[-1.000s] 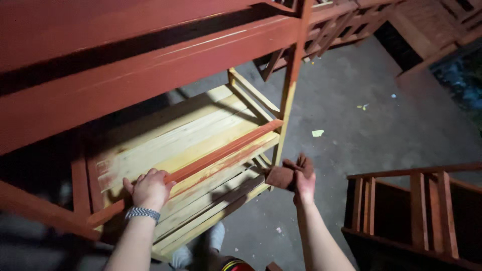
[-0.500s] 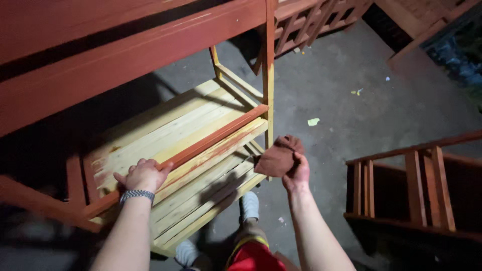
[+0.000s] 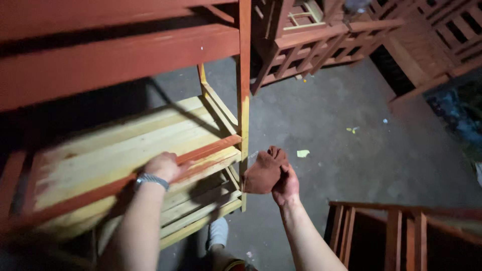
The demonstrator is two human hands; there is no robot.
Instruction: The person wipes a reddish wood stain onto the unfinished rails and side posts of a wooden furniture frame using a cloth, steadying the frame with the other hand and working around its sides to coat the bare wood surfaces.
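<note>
From the head camera, looking down, a tall wooden shelf frame with red-stained rails and pale unpainted slat shelves (image 3: 125, 140) fills the left half of the picture. The left hand (image 3: 163, 165) lies on the red-stained front rail (image 3: 206, 150) that crosses the pale middle shelf, its fingers curled over the rail's top edge in a closed grip. A silver metal wristband (image 3: 150, 180) sits on that wrist.

The right hand (image 3: 286, 185) is held just to the right of the frame's front corner post (image 3: 244, 100), which is red above and bare yellow wood lower down. This hand is closed around a crumpled reddish-brown cloth (image 3: 263, 170), with the fingers pinching its right side and the bulk of the cloth bunched out to the left. The cloth hangs in the air near the post, level with the red rail's end; whether it touches the post cannot be told. The skin of this hand looks stained reddish.

Below the pale shelf, a lower slatted shelf (image 3: 201, 211) shows, and beneath it a light-coloured shoe (image 3: 218, 233) stands on the grey concrete floor (image 3: 351, 165). Small yellowish scraps (image 3: 303, 153) lie on the floor. More red-stained wooden frames (image 3: 326, 40) stand at the top, and another (image 3: 401, 231) at the lower right.
</note>
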